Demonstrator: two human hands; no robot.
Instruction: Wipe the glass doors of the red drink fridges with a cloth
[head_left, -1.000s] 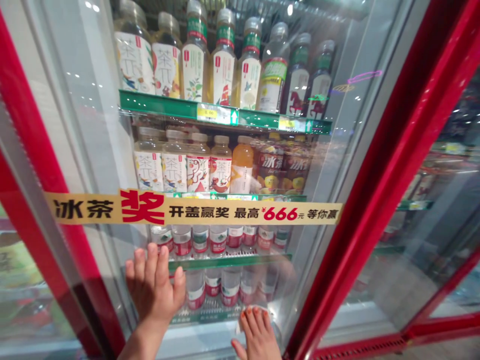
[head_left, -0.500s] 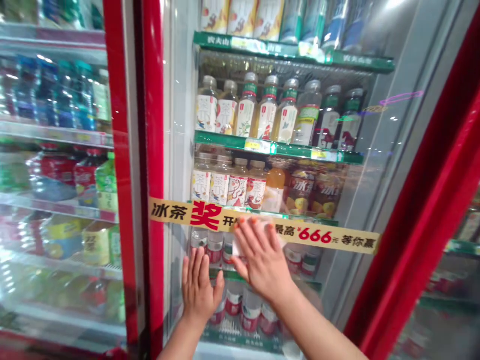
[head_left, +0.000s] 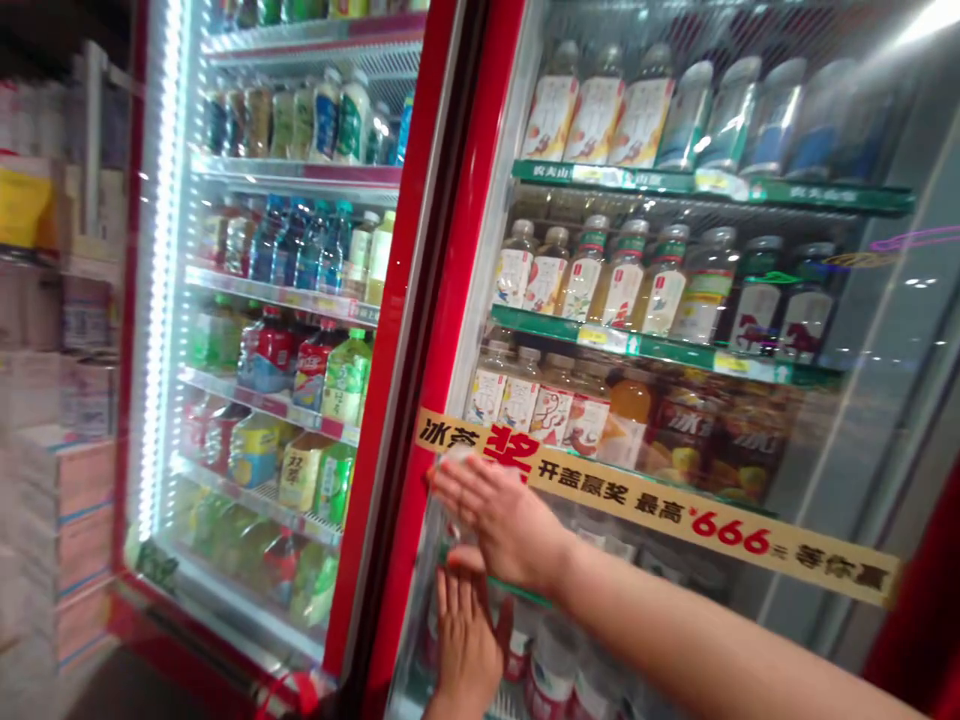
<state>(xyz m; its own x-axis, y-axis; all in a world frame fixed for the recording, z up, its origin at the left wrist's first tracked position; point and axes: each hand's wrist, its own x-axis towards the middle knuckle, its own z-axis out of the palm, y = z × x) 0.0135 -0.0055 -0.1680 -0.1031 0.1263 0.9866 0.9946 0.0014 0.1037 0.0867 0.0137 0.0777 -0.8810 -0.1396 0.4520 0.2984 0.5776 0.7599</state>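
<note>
My right hand (head_left: 506, 510) lies nearly flat with fingers extended toward the upper left. It presses a thin white cloth (head_left: 455, 456) against the fridge's glass door, at the left end of a beige sticker strip (head_left: 656, 505) with printed characters. Most of the cloth is hidden under the fingers. Just below, my left hand (head_left: 469, 635) rests open against the glass, fingers pointing up and apart from the thumb, nothing in it. Behind the glass stand bottled drinks (head_left: 622, 285) on green-edged shelves.
The door's red frame (head_left: 459, 290) runs down beside my hands. To the left is a second lit drinks fridge (head_left: 281, 290) with stocked shelves. Stacked boxes (head_left: 82, 560) stand at far left. Another red frame edge (head_left: 915, 645) is at lower right.
My right hand has slid left along the strip with the cloth, from its middle to its left end. My left hand stays low on the glass. The view has turned left.
</note>
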